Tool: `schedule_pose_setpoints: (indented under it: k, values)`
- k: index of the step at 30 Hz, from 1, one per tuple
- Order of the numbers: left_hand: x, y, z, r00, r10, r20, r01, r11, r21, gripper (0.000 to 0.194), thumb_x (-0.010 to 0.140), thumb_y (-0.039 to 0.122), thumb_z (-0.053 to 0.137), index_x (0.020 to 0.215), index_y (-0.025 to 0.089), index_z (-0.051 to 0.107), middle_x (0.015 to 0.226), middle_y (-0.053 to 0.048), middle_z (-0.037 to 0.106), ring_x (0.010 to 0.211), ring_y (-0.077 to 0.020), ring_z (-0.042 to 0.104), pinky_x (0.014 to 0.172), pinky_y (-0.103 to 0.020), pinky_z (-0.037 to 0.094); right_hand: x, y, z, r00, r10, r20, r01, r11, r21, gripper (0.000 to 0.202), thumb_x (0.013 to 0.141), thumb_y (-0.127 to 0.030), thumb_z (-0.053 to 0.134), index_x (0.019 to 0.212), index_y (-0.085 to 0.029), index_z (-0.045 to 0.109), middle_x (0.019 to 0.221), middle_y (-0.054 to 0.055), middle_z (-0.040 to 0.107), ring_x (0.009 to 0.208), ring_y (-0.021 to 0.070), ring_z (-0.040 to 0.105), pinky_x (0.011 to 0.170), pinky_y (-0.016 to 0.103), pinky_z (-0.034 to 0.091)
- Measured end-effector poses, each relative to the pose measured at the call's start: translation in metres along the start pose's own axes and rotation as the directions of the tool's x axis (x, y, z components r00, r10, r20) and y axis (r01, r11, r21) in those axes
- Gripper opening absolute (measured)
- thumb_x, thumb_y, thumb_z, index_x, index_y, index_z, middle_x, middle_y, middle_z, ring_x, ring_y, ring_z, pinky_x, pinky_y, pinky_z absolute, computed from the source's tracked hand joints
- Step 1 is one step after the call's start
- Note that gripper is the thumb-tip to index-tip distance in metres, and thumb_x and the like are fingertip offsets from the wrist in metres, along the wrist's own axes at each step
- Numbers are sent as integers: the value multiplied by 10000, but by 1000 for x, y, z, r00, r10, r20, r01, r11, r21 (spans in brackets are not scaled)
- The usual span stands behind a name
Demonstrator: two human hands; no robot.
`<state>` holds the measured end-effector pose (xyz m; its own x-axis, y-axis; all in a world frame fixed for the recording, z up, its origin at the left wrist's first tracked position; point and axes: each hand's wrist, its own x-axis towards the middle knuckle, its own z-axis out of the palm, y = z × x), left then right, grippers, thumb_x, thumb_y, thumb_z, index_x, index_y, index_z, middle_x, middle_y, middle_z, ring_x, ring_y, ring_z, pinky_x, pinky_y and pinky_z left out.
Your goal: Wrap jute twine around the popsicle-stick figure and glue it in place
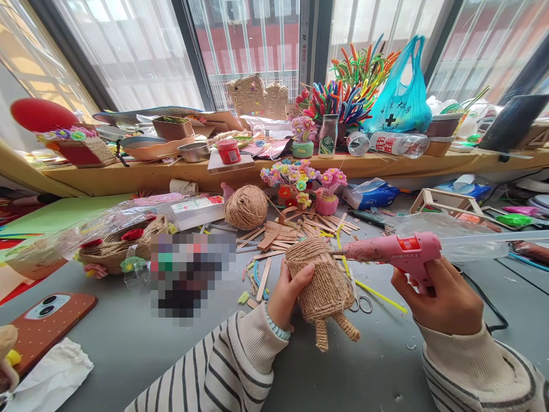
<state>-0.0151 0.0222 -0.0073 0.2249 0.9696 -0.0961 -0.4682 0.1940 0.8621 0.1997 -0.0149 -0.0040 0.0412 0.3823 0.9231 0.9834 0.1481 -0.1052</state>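
Observation:
My left hand [288,294] is wrapped round a twine-covered craft piece [323,283], which has two twine-wound legs at its lower end. A patch of pale wooden sticks shows between the twine windings near its upper right. In my right hand [446,294] is a pink glue gun [398,252], its fingers closed round the handle. The nozzle points left and is at the craft piece's upper right side; whether it touches cannot be made out. A clear glue stick [484,238] juts from the gun's back. Scissors [362,301] lie partly hidden behind the craft piece.
Behind my hands lie a twine ball [246,207] and scattered wooden sticks [274,234]. A twine basket [115,246] and a phone [55,326] are at left. The gun's black cord [480,292] runs at right. Flower pots, a bottle [328,136] and a blue bag [398,97] stand further back.

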Motion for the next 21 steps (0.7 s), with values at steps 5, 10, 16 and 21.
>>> schedule_pose_setpoints:
  k: [5,10,16,21]
  values:
    - [-2,4,3,996,-73,47,76,995,-68,561,595,475,813,1031,170,638,1218,-113,659,1229,-350,552,999,-422,492,-2,0,-1,1000,8,-30,-8,1000,-7,104,821,-222,635,742,-187,577,591,-55,491,479,69,397,463,222,345]
    - [-3,6,5,988,-72,135,91,986,-138,519,625,465,795,1022,158,662,1202,-117,684,1238,-362,554,1005,-419,499,-1,0,-2,998,25,-54,-28,998,-49,122,818,-235,624,721,-195,562,554,-64,462,448,66,384,445,219,342]
    - [-3,7,5,991,-66,117,83,985,-154,535,623,431,807,1051,152,652,1192,-130,693,1226,-359,572,975,-392,523,-2,2,-2,998,4,-70,-5,1000,-16,133,817,-280,649,744,-192,583,560,-56,493,433,64,383,432,223,329]
    - [-4,6,3,982,-66,175,92,985,-148,568,666,439,784,1138,163,629,1218,-122,681,1264,-353,542,983,-389,520,-2,0,-4,996,85,-39,-86,996,-23,150,794,-270,645,699,-188,563,546,-48,457,426,64,361,413,227,309]
